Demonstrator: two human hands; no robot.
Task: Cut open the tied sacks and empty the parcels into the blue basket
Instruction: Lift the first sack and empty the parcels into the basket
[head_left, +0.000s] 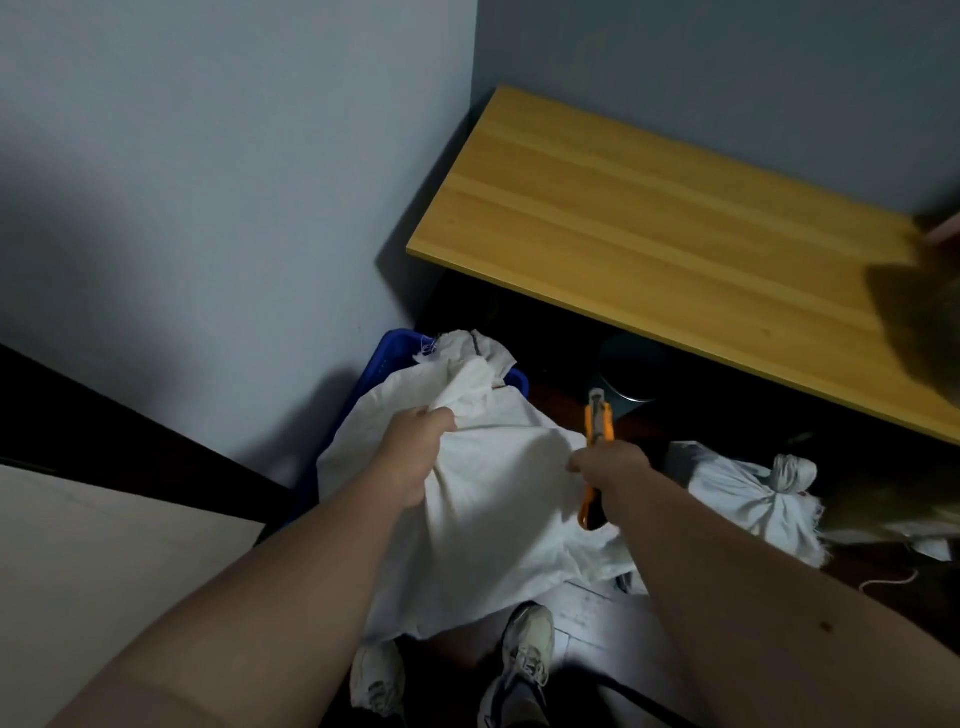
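1. Sacks are the concern: one large white cloth sack (483, 499) is held up over the blue plastic basket (387, 358), which sits on the floor against the grey wall (208, 208).
2. Its long axis runs from the person's body away toward the basket, far end draped over the rim.
3. Left hand (413, 457) grips a bunched fold of the sack's upper part, fingers curled into the cloth, and is the hand nearer the basket.
4. Right hand (608, 467) is closed round an orange utility knife (597, 447), tip pointing away, and seems to pinch the sack's right edge too.
5. A second white sack, knotted shut (763, 493), lies on the floor to the right, beneath the yellow wooden bench (649, 218).
6. Emptying likely needs the near end lifted so parcels slide forward.
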